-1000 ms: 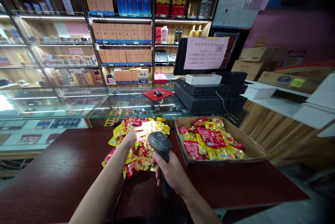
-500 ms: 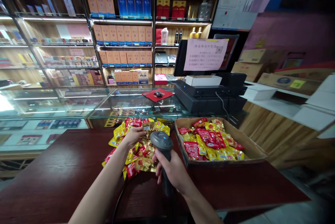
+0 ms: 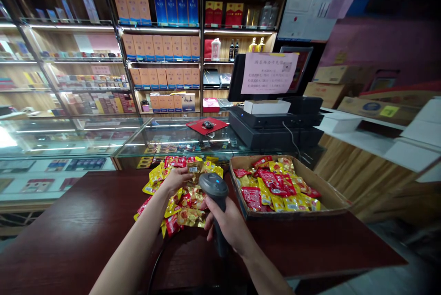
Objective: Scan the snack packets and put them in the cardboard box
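Note:
A heap of red, yellow and gold snack packets [image 3: 191, 218] lies on the dark red table [image 3: 82, 221]. My left hand [image 3: 176, 180] reaches over the heap and grips a gold packet [image 3: 195, 169] at its far side, its printed label facing up. My right hand [image 3: 225, 221] is wrapped round the handle of a black barcode scanner [image 3: 214, 186], whose head points toward the gold packet and shows a small blue light. To the right, an open cardboard box [image 3: 334, 194] holds many more red and yellow packets.
Behind the table is a glass counter [image 3: 165, 125] with a red mat [image 3: 200, 127] and a mouse [image 3: 208, 124]. A black cash drawer [image 3: 268, 136] and a monitor with a pink sign [image 3: 267, 73] stand beyond the box. Lit shelves of boxes line the back.
Both hands keep nearly the same pose, with the scanner and the gold packet still held. The view has shifted very slightly.

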A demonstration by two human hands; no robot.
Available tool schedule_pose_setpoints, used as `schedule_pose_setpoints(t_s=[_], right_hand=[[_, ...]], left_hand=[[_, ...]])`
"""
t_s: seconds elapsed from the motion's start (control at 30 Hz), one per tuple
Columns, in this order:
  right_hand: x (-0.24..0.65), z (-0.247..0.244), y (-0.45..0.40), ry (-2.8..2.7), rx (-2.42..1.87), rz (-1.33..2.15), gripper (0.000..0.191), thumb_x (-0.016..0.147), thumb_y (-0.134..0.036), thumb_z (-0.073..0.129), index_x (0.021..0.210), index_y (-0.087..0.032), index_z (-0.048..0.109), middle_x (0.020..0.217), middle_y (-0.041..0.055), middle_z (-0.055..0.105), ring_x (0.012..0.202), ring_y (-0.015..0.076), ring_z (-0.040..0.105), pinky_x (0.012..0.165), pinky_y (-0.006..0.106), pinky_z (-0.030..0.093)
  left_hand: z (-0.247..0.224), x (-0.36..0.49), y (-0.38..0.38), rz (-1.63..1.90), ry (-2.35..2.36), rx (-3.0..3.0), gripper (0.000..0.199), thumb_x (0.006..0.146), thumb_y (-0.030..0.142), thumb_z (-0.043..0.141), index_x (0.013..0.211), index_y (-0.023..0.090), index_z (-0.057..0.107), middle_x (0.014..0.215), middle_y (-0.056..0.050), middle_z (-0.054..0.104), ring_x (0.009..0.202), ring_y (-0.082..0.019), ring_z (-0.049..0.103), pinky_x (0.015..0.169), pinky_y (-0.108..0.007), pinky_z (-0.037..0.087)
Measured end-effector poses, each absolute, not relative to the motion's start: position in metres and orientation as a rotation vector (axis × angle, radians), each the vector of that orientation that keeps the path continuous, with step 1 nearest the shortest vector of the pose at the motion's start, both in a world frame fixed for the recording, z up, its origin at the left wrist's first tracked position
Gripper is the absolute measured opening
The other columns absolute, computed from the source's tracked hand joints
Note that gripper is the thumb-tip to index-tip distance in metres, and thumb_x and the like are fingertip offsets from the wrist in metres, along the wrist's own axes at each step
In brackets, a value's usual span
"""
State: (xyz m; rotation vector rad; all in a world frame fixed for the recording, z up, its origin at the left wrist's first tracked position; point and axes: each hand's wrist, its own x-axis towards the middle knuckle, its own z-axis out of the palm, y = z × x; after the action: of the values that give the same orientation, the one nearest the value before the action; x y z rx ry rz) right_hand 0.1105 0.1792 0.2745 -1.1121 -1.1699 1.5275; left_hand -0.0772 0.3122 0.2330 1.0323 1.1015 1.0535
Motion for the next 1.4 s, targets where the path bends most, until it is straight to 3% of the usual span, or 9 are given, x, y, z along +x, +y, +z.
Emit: schedule_pose_setpoints(t_s=[0.1,0.17,0.23,0.3,0.57,0.83,1.1,1.23,1.4], right_hand=[[0.115,0.27,0.186,-1.15,-1.067,1.46,0.052,0.075,-0.057,0.066,0.105,-0.015,0.056,0.098,0.0107,0.068,0.07,0.0204,0.067,0.046,0.029,0.056],[0.119,0.267,0.195,-1.169,-1.043,1.361,0.052,0.075,-0.055,0.067,0.107,-0.014,0.061,0.102,0.0108,0.069,0.088,0.0253,0.068,0.066,0.035,0.06],[0.124,0.265,0.206,-1.192,-1.037,1.244,0.048,0.075,-0.052,0.069,0.106,-0.015,0.066,0.104,0.0092,0.071,0.101,0.0267,0.065,0.088,0.04,0.054],[0.128,0.262,0.218,-1.158,-1.023,1.201,0.044,0.074,-0.049,0.071,0.104,-0.017,0.069,0.106,0.0072,0.071,0.106,0.026,0.063,0.098,0.041,0.048],[0.147,0.265,0.242,-0.67,-0.871,1.619,0.031,0.071,-0.035,0.075,0.096,-0.018,0.066,0.085,0.0052,0.073,0.078,0.0191,0.07,0.064,0.029,0.057],[0.214,0.283,0.251,-0.573,-0.909,1.529,0.012,0.078,-0.023,0.066,0.087,-0.015,0.064,0.079,0.0062,0.072,0.069,0.0164,0.069,0.052,0.023,0.056],[0.305,0.281,0.257,-0.501,-1.06,1.383,0.013,0.085,-0.024,0.059,0.078,-0.014,0.062,0.065,0.0029,0.067,0.053,0.0117,0.062,0.047,0.021,0.052],[0.338,0.274,0.261,-0.45,-1.126,1.299,0.014,0.086,-0.024,0.058,0.078,-0.014,0.061,0.066,0.0037,0.068,0.056,0.0125,0.064,0.049,0.021,0.053],[0.361,0.266,0.267,-0.414,-1.158,1.246,0.014,0.085,-0.026,0.059,0.08,-0.014,0.062,0.07,0.0058,0.07,0.062,0.0148,0.067,0.053,0.023,0.054]], left_hand=[[0.237,-0.076,0.31,1.036,1.042,0.966,0.034,0.058,0.019,0.084,0.089,0.01,0.072,0.079,-0.009,0.072,0.063,-0.014,0.066,0.056,-0.022,0.052],[0.241,-0.076,0.307,1.01,1.014,0.947,0.033,0.059,0.018,0.084,0.089,0.01,0.072,0.081,-0.009,0.072,0.065,-0.015,0.067,0.056,-0.022,0.053],[0.246,-0.075,0.303,0.984,0.979,0.928,0.031,0.061,0.017,0.083,0.09,0.01,0.072,0.083,-0.009,0.072,0.065,-0.014,0.067,0.054,-0.02,0.053],[0.25,-0.073,0.298,0.953,0.942,0.902,0.029,0.063,0.014,0.082,0.09,0.011,0.072,0.084,-0.008,0.071,0.064,-0.012,0.066,0.051,-0.018,0.052],[0.262,-0.046,0.279,0.843,0.823,0.804,0.024,0.071,0.01,0.076,0.093,0.01,0.067,0.088,-0.009,0.07,0.072,-0.016,0.07,0.066,-0.028,0.061],[0.275,0.03,0.302,0.72,0.835,0.821,0.021,0.078,0.008,0.069,0.098,0.009,0.067,0.092,-0.012,0.072,0.074,-0.02,0.072,0.066,-0.034,0.062],[0.268,0.136,0.327,0.67,0.88,0.888,0.02,0.075,0.008,0.072,0.095,0.008,0.069,0.082,-0.011,0.072,0.065,-0.016,0.068,0.064,-0.035,0.062],[0.26,0.18,0.331,0.675,0.946,0.92,0.012,0.072,0.008,0.075,0.082,0.008,0.068,0.07,-0.006,0.068,0.055,-0.013,0.063,0.06,-0.031,0.061],[0.257,0.207,0.339,0.691,0.973,0.943,0.02,0.064,0.01,0.081,0.078,0.009,0.067,0.07,-0.006,0.068,0.057,-0.013,0.062,0.063,-0.034,0.061]])
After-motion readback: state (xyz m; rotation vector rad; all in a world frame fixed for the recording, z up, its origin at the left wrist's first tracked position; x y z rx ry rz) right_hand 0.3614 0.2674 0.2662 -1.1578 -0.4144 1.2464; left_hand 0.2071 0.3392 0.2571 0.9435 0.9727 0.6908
